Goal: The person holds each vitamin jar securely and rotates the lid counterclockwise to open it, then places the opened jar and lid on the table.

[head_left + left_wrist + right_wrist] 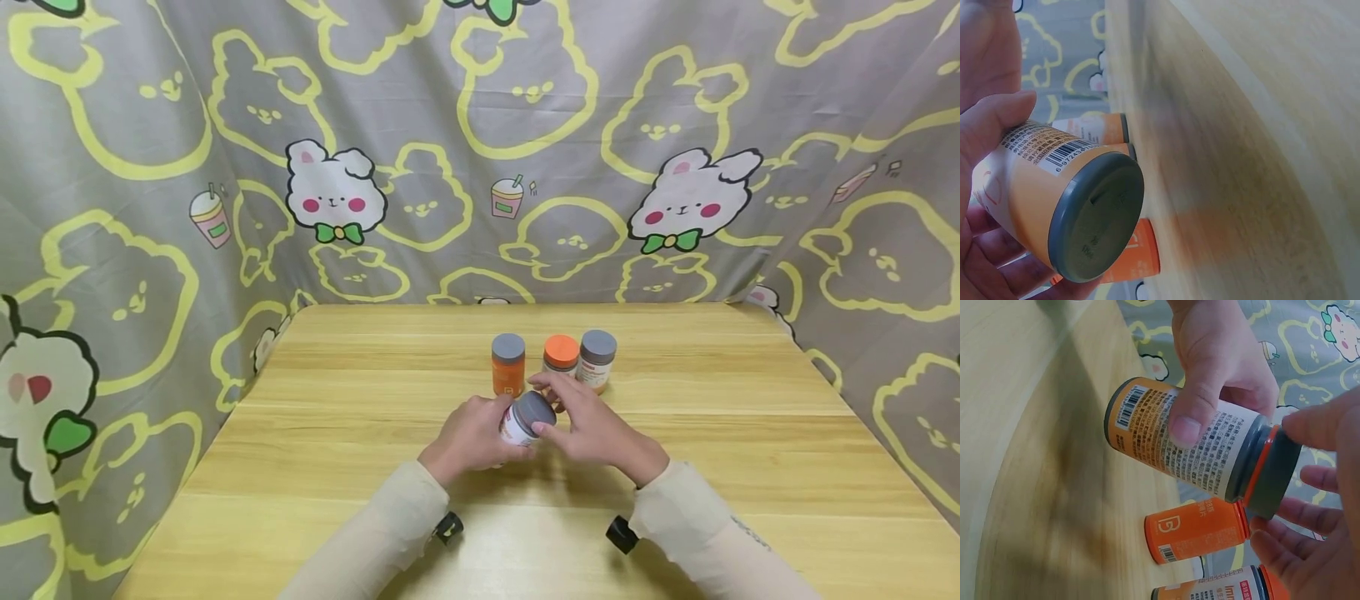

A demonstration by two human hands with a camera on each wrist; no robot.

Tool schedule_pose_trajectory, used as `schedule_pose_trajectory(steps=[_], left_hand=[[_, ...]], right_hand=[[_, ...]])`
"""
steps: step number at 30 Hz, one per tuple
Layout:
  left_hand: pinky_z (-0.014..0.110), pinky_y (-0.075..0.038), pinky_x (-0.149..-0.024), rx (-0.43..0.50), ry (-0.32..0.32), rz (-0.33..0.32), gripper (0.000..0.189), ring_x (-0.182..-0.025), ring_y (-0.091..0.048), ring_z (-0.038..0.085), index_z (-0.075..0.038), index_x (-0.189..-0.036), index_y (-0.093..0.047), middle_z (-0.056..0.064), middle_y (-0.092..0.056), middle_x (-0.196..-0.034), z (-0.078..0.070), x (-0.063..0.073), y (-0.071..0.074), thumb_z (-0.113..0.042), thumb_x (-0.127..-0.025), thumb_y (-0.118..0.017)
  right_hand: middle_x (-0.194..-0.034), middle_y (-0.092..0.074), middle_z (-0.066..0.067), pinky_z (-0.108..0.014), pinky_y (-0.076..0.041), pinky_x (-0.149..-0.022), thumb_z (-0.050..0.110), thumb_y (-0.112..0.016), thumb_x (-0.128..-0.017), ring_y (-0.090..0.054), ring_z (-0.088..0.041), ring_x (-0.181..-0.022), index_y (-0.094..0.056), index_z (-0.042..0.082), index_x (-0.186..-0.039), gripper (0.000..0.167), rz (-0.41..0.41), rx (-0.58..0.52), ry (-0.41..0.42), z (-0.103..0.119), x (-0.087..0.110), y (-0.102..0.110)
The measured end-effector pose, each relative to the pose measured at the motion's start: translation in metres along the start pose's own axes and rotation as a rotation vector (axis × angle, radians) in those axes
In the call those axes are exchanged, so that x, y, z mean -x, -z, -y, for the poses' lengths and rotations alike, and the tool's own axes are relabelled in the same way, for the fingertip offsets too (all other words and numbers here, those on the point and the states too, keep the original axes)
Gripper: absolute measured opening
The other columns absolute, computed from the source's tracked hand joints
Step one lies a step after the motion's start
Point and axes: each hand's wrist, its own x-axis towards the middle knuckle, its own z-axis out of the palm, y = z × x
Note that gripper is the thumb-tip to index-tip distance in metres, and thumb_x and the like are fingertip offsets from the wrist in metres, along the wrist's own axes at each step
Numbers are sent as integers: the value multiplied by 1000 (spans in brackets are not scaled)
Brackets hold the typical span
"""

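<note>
The left hand (472, 437) grips a white-and-orange bottle (516, 428) tilted above the table (337, 467), its grey lid (536, 407) toward one o'clock; the right hand (600, 427) has thumb and fingers curled about that lid. From there, an orange bottle (508, 373) stands at eleven o'clock, an orange-topped bottle (561, 352) at one, a grey-topped white bottle (597, 363) at two

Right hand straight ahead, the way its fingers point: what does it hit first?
The right hand would first meet the gray cap of the held bottle, which it grips; beyond that, probably the orange bottle, though depth is unclear.
</note>
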Motion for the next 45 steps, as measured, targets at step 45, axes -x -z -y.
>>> schedule_pose_trajectory(steps=[45], left_hand=[[23, -43, -52, -16, 5, 16, 53, -60, -53, 7, -10, -100, -61, -5, -58, -74, -4, -2, 0, -46, -68, -84]], right_hand=[[-109, -61, -6, -37, -52, -76, 31, -64, -93, -61, -15, -90, -47, 3, -132, 51, 55, 30, -56, 1, 1, -1]])
